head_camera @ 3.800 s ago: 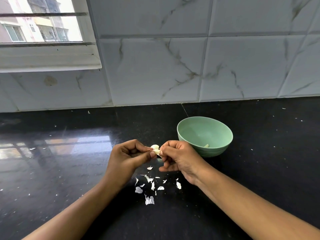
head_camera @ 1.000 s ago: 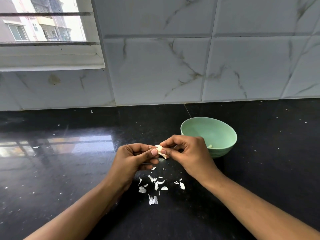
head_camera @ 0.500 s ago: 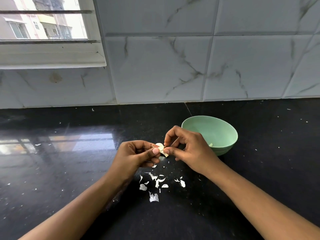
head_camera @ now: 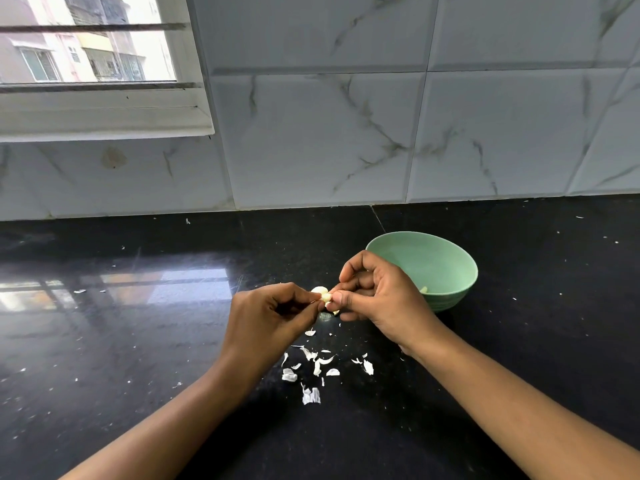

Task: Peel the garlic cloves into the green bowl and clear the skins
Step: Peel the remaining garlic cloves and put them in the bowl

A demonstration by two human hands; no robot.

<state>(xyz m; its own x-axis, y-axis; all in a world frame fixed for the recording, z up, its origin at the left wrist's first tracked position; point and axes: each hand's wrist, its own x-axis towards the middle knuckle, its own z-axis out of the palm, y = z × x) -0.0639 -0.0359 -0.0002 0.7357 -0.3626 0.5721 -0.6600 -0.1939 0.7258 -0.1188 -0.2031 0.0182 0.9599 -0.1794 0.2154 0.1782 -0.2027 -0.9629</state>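
Head camera looks down over both bare forearms at a glossy black table (head_camera: 138,358). I see the left hand (head_camera: 270,317) and the right hand (head_camera: 377,299) meeting fingertip to fingertip just above the table, with a small pale garlic clove (head_camera: 322,294) between them. The left hand pinches the clove from one side with thumb and curled fingers. The right hand pinches it from the other side between thumb and forefinger, its remaining fingers curled under.

The green bowl (head_camera: 443,258) stands on the table just behind the right hand, which covers part of its near-left rim from my view. Low inside the bowl I can make out a pale scrap (head_camera: 424,289), probably a peeled clove, though the hand hides most of it.

Below the hands, between the two wrists, a loose scatter of white garlic skins (head_camera: 317,368) lies on the table, the largest piece nearest me. Smaller white flecks dot the table to either side.

Behind it all is a wall of marble-patterned tiles (head_camera: 329,140), with a white-framed window (head_camera: 86,53) at upper left, its light reflected in the table.
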